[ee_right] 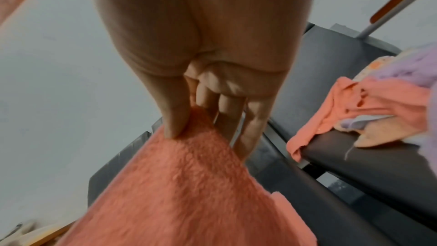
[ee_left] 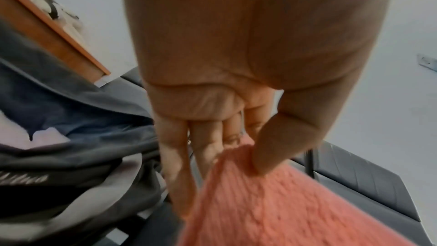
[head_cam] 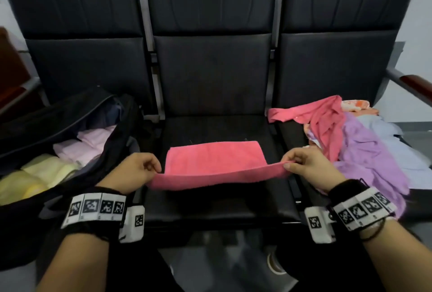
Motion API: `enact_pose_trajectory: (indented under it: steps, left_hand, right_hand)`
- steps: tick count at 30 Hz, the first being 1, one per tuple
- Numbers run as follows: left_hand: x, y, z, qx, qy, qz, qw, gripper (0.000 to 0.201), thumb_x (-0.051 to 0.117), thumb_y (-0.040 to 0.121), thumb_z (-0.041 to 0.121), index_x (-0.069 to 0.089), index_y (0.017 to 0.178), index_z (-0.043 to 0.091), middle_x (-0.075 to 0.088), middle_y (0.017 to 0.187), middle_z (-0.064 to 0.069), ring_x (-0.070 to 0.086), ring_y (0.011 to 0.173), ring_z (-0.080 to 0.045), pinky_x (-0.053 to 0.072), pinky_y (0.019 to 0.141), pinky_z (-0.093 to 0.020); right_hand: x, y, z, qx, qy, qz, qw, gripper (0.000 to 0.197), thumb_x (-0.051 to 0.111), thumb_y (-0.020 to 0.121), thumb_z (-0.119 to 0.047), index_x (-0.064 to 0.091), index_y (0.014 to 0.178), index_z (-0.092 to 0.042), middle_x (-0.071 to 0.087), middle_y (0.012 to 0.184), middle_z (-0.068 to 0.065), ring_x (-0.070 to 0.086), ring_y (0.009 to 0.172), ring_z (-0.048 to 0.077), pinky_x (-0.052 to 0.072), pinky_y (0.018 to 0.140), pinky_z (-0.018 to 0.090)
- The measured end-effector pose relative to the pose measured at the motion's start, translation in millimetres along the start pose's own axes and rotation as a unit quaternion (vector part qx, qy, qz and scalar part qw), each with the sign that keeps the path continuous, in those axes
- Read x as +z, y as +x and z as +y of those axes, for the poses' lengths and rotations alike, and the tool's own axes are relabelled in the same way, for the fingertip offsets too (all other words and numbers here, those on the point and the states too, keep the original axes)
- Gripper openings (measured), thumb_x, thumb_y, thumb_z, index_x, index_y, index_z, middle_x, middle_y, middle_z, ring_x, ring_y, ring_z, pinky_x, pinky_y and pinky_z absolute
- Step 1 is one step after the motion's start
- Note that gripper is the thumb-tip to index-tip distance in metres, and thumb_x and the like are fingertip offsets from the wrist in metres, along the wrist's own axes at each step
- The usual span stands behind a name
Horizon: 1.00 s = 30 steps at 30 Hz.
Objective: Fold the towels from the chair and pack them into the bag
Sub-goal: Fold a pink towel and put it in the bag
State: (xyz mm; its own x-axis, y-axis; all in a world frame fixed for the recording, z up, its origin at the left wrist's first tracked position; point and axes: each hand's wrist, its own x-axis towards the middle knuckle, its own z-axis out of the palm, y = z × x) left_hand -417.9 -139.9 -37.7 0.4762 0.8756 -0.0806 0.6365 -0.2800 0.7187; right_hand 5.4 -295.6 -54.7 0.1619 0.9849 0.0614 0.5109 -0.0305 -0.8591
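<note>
The left hand (head_cam: 135,170) is pinching one near corner of the pink terry towel (head_cam: 215,160) between thumb and fingers, and the right hand (head_cam: 308,167) is pinching the other near corner the same way. The towel's far part is lying flat on the middle black padded seat (head_cam: 217,128), while its near edge is hanging lifted between the two hands.

The grip is only at the corners, so a corner is likely to slip out if the cloth is pulled too taut. If the hands are carrying the near edge unevenly, the fold will probably land skewed. The seat's smooth surface may also be letting the resting half slide, spoiling the alignment.

The seat is one of a row of three. The open black fabric bag (head_cam: 70,132) is sitting on the left seat, already holding folded pale yellow and pale pink towels (head_cam: 46,170). A loose heap of pink, lilac and pale blue towels (head_cam: 355,142) is waiting on the right seat. A pale wall is standing behind the row.
</note>
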Motion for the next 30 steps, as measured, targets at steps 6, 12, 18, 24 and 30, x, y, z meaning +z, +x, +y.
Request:
enact_pose_trajectory:
  steps: [6,12,18,24,30]
  left_hand:
    - [21,-4,-22,-0.048,-0.060,-0.062,0.995,0.034,0.053,0.076,-0.025,0.068,0.077,0.006,0.060,0.060,0.001,0.053,0.050,-0.002,0.043,0.050,-0.015]
    - [37,16,-30,-0.064,-0.045,0.014,0.997,0.029,0.059,0.079,-0.016,0.069,0.082,0.011,0.060,0.066,-0.003,0.051,0.058,-0.015,0.042,0.062,-0.028]
    - [55,41,-43,-0.057,-0.016,0.097,0.994,0.042,0.057,0.075,-0.013,0.066,0.082,0.028,0.066,0.080,0.001,0.058,0.072,-0.011,0.046,0.068,-0.015]
    - [64,75,-53,-0.069,0.017,0.113,0.991,0.043,0.056,0.079,-0.007,0.063,0.079,0.035,0.065,0.078,0.012,0.059,0.069,0.003,0.040,0.060,-0.006]
    - [87,94,-66,-0.104,0.052,0.122,0.986,0.031,0.055,0.085,-0.008,0.069,0.091,0.019,0.065,0.096,-0.004,0.059,0.080,-0.015,0.048,0.078,-0.017]
  right_hand:
    - [7,-6,23,0.054,0.059,-0.043,0.996,0.017,0.068,0.085,0.009,0.069,0.084,-0.008,0.067,0.075,0.003,0.055,0.072,0.011,0.043,0.068,0.022]
    - [23,14,39,0.095,0.076,0.050,0.991,0.022,0.068,0.086,0.006,0.067,0.087,-0.017,0.069,0.070,-0.001,0.053,0.057,-0.001,0.041,0.055,0.011]
    - [37,32,60,0.105,0.010,0.106,0.989,0.016,0.072,0.083,0.001,0.070,0.091,-0.012,0.073,0.085,0.008,0.063,0.075,0.012,0.047,0.072,0.018]
    - [42,60,78,0.114,-0.007,0.125,0.986,0.018,0.072,0.083,0.001,0.069,0.089,-0.015,0.072,0.086,0.006,0.062,0.073,0.010,0.045,0.066,0.009]
    - [54,79,100,0.180,-0.086,0.127,0.972,0.013,0.071,0.084,-0.012,0.069,0.095,-0.019,0.070,0.080,0.003,0.065,0.072,0.023,0.055,0.075,0.034]
